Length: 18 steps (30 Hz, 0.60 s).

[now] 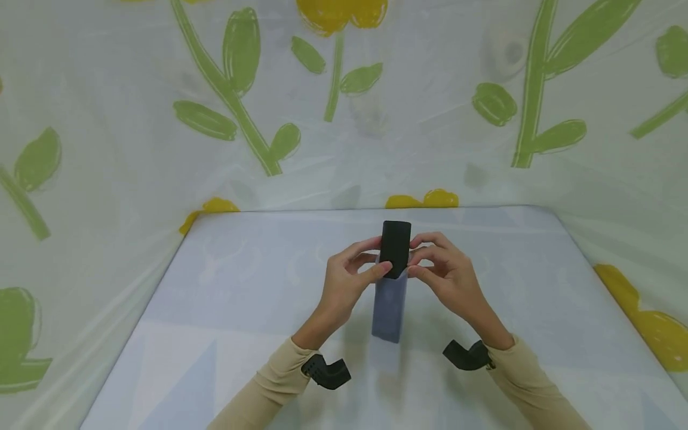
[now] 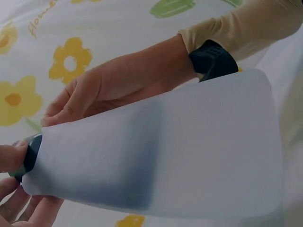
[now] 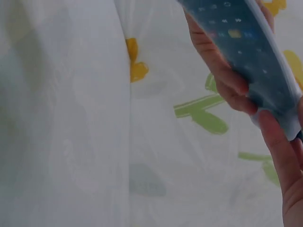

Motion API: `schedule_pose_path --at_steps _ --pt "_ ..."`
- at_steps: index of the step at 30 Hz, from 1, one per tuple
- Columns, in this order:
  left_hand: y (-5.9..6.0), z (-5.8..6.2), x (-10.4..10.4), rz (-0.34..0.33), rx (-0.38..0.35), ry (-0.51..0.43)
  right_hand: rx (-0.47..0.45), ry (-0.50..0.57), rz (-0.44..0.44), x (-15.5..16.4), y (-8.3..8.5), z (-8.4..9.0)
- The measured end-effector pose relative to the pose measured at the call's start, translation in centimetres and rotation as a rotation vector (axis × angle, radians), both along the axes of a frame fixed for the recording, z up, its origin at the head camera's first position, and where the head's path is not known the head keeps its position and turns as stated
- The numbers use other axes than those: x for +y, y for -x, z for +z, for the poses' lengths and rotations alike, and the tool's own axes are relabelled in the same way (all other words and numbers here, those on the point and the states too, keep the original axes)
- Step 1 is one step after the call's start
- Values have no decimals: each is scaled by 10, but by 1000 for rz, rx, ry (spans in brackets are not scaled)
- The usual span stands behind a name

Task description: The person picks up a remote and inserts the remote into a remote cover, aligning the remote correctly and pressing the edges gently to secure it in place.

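Two beige sleeves (image 1: 269,388) came in from the bottom edge of the head view, each wrist wearing a small black camera mount (image 1: 326,371). Just past them stood a tall grey-blue sleeve-like cover (image 1: 389,312), upright over the pale table (image 1: 226,310), its lower end near the table top (whether it touched the surface could not be told). At its upper end a black remote (image 1: 396,246) stuck out, roughly upright. The left hand (image 1: 344,283) pinched the remote's left side between thumb and curled fingers, and the right hand (image 1: 448,275) gripped the right side the same way, so both hands met around the spot where the remote entered the cover. From the left wrist view the cover (image 2: 156,156) filled most of the picture, with the remote's dark end (image 2: 32,153) showing at its left edge. Beyond the table hung a white cloth with green stems and yellow flowers (image 1: 242,71).
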State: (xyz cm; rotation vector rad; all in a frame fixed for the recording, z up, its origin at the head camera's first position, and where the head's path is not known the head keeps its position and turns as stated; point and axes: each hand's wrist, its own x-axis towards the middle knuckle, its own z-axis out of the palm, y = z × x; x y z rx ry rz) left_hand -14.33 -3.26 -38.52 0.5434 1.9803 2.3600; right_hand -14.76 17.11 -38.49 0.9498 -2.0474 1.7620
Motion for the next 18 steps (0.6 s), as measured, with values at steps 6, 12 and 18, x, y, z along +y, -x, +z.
schedule_pose_path --at_steps 6,12,18 --pt "-2 2 4 4 -29 126 2 3 -42 -6 0 7" --pt "-4 1 6 -10 -42 212 -50 11 -66 -12 -2 6" --pt "-3 -3 3 -87 -121 37 -87 -7 -68 -11 -1 3"
